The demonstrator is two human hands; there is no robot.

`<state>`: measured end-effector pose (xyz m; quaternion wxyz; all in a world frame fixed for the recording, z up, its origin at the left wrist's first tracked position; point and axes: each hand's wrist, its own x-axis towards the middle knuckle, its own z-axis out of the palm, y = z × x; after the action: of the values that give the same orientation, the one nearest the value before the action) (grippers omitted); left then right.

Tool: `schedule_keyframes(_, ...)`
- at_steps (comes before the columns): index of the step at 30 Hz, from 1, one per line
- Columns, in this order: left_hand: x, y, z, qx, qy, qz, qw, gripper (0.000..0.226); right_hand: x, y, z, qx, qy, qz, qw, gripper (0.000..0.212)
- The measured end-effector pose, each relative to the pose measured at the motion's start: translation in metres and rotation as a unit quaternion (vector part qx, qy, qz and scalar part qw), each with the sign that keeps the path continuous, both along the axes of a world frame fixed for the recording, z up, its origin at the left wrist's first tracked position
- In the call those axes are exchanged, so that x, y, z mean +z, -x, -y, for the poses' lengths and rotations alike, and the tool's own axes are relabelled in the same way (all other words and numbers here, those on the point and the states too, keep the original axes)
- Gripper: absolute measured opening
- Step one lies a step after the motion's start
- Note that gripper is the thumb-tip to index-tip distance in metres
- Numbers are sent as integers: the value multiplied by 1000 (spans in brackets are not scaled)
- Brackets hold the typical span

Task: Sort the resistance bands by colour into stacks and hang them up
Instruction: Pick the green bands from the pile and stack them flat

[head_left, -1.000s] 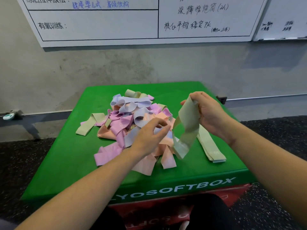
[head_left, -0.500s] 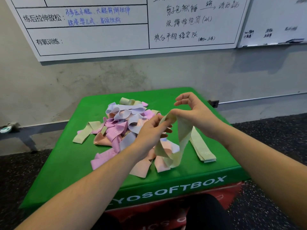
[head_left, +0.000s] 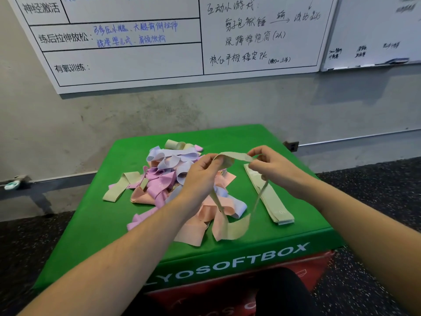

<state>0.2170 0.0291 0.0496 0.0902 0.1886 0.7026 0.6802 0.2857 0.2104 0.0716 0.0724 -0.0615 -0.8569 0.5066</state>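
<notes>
A pale green band [head_left: 234, 231] hangs as an open loop above the green soft box [head_left: 95, 226]. My left hand [head_left: 200, 176] pinches its top left end and my right hand [head_left: 273, 167] pinches the top right, with the strip stretched between them. Under and left of my hands lies a mixed pile of bands [head_left: 168, 179] in pink, peach, lilac and green. A flat stack of pale green bands [head_left: 271, 199] lies to the right of the pile, below my right hand. One more green band [head_left: 118, 188] lies loose at the pile's left edge.
The box stands against a grey wall. Two whiteboards, one large with handwriting [head_left: 159, 42] and one smaller [head_left: 373, 30], hang above. Dark speckled floor [head_left: 387, 190] surrounds the box. A red box layer [head_left: 303, 270] sits beneath the green one.
My left hand left the pile and took hold of the green band that my right hand held. Both hands then pulled it apart into an open loop.
</notes>
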Motion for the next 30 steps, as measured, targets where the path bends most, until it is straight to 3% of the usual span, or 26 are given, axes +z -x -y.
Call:
schedule_keyframes(7,-2,-4,1,-16,-9,-8,1000,20,8,-11,-2,-20,-8,56,998,42)
schedule_keyframes(12,2,-6,-4,-20,-34,13,999,23,13,-16,-2,-8,144,-42,989,9)
schedule_keyframes(17,-4,-16,-10,-71,-23,20,997,22,16,-18,0,-2,220,-108,970,9)
schedule_keyframes(22,-10,-25,-16,-95,-24,39,994,20,14,-17,2,-8,296,-110,949,6)
schedule_keyframes(23,-11,-26,-17,-98,-25,41,994,20,13,-17,2,-10,298,-111,948,6)
schedule_keyframes(26,-12,-31,-20,-139,-17,55,989,48,10,-16,2,-42,217,-119,968,5)
schedule_keyframes(28,-11,-32,-22,-155,-22,58,986,51,9,-17,0,-56,181,-122,974,6)
schedule_keyframes(30,-9,-33,-24,-155,-34,66,985,49,8,-18,-2,-34,204,-102,973,8)
